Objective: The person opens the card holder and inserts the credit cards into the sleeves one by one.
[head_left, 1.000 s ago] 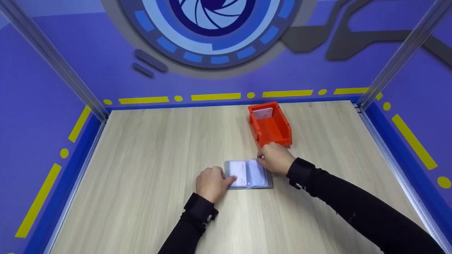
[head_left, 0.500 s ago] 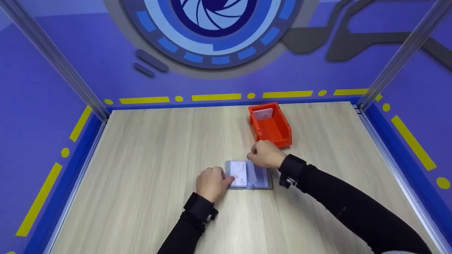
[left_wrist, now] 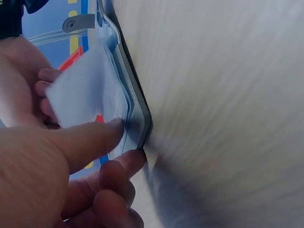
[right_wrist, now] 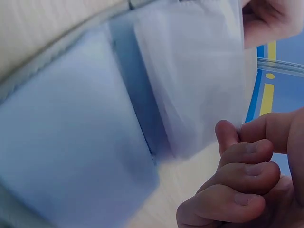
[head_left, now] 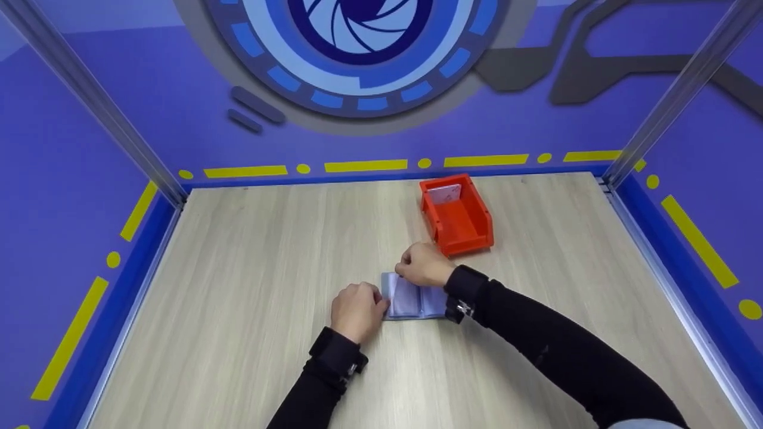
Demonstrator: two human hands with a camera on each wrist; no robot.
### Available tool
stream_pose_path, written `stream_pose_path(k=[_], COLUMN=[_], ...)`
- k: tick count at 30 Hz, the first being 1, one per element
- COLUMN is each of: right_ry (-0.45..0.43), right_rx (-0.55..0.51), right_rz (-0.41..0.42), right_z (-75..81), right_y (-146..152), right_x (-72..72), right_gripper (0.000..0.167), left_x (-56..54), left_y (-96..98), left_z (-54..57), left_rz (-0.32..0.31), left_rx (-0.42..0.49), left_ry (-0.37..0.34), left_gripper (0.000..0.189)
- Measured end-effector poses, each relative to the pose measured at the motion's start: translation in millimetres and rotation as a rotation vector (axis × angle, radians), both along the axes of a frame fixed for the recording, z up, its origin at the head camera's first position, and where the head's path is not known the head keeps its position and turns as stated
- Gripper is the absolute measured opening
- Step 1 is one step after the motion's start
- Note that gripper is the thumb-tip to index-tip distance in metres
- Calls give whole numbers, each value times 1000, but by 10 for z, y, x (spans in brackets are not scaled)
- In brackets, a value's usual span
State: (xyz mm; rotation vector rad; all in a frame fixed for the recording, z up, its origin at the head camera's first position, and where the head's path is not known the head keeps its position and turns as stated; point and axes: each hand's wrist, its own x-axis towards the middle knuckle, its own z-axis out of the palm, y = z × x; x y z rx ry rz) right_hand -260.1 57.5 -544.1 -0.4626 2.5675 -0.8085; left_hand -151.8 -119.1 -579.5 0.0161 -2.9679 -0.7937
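A small grey card holder (head_left: 406, 302) with clear plastic sleeves lies spread flat on the table. My left hand (head_left: 356, 311) pinches its left edge; the left wrist view shows the thumb on the sleeves and a fingertip at the cover's edge (left_wrist: 141, 116). At the top of the holder my right hand (head_left: 426, 265) pinches the corner of one translucent sleeve page (right_wrist: 199, 80) between thumb and forefinger. That page is lifted and tilts over the left side. In the right wrist view, another pale sleeve (right_wrist: 71, 123) lies across from it. A strap with a snap (left_wrist: 78, 22) sticks out from the holder.
Behind the right hand stands a red plastic bin (head_left: 459, 221), with a white patterned card (head_left: 445, 193) leaning against its back wall. Purple-blue panels (head_left: 351, 140) with metal corner posts (head_left: 667, 89) close in the wooden tabletop (head_left: 250, 262) at the back and sides.
My right hand has moved left across the card holder, turning a sleeve page from the right side to the left. The left hand stays at the left edge, its thumb drawn slightly back.
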Motion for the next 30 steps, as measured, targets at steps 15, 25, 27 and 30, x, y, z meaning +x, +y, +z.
stream_pose_path(k=[15, 25, 27, 30], right_ry=[31, 165, 177, 232], right_rx=[-66, -131, -97, -8], right_rz=[101, 4, -21, -40], right_z=[-70, 326, 407, 494], right_y=[36, 351, 425, 542], right_x=[49, -168, -232, -371], right_gripper=[25, 26, 25, 25], left_x=[12, 6, -6, -19], left_y=[31, 72, 92, 114], left_z=[-52, 35, 43, 33], left_rz=[17, 61, 67, 76], left_rx=[-13, -45, -62, -88], left_ry=[17, 25, 23, 10], left_gripper=[44, 51, 54, 57])
